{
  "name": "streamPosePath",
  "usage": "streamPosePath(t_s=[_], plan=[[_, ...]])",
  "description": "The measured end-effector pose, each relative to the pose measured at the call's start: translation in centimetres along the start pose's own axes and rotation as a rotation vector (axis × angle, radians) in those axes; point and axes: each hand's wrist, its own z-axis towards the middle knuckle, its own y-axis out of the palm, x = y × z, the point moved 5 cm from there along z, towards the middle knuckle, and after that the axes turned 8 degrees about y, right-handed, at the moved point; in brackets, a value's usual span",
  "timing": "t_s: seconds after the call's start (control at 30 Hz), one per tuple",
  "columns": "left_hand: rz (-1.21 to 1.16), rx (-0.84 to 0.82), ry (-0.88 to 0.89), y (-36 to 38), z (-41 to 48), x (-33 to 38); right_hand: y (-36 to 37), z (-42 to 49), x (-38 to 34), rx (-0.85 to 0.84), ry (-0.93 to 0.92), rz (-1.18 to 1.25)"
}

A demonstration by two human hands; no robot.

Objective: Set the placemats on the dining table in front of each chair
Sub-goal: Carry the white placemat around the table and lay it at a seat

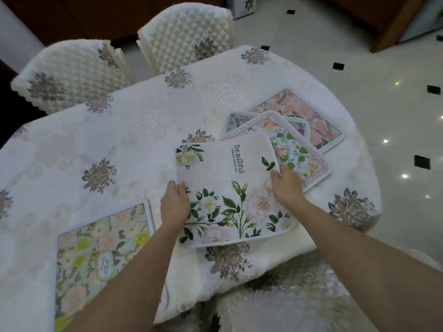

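Placemat [227, 188] with white flowers near table [96, 144] centre, left hand [175, 204] gripping its 9 o'clock edge, right hand [286, 185] gripping at 3 o'clock. 3 overlapping mats [294, 149] at 2 o'clock; yellow mat [100, 248] at 7; 2 chairs [72, 73] at 11.

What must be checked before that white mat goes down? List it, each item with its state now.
1. Grip on the white mat: ok; the left hand pinches its left edge, the right hand its right edge.
2. White mat free of the pile: cannot tell; its far corner overlaps the bordered mat.
3. Yellow mat lying flat: ok.
4. Mats before the far left chair and the far right chair: not ok; none lies there.
5. Tablecloth smooth under the white mat: cannot tell; hidden.
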Motion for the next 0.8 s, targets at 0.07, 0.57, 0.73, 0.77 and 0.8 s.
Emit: streamPosePath(t_s=[0.07, 0.57, 0.73, 0.77, 0.8], plan=[[-0.008, -0.017, 0.075, 0.0, -0.1, 2.7, -2.6, -0.7, 0.4, 0.048, 0.006, 0.043], [-0.139, -0.435, 0.669, 15.6, -11.9, 29.8, -30.5, -12.8, 18.3, 0.677, 0.224, 0.249], [-0.158, -0.585, 0.793, 21.6, -19.6, 36.1, -36.2, -18.1, 26.2, 0.841, 0.355, 0.282], [-0.163, -0.613, 0.809, 22.6, -21.0, 37.1, -37.1, -19.0, 27.5, 0.864, 0.374, 0.29], [-0.172, -0.638, 0.825, 23.5, -22.2, 38.1, -37.8, -19.8, 28.8, 0.883, 0.391, 0.297]])
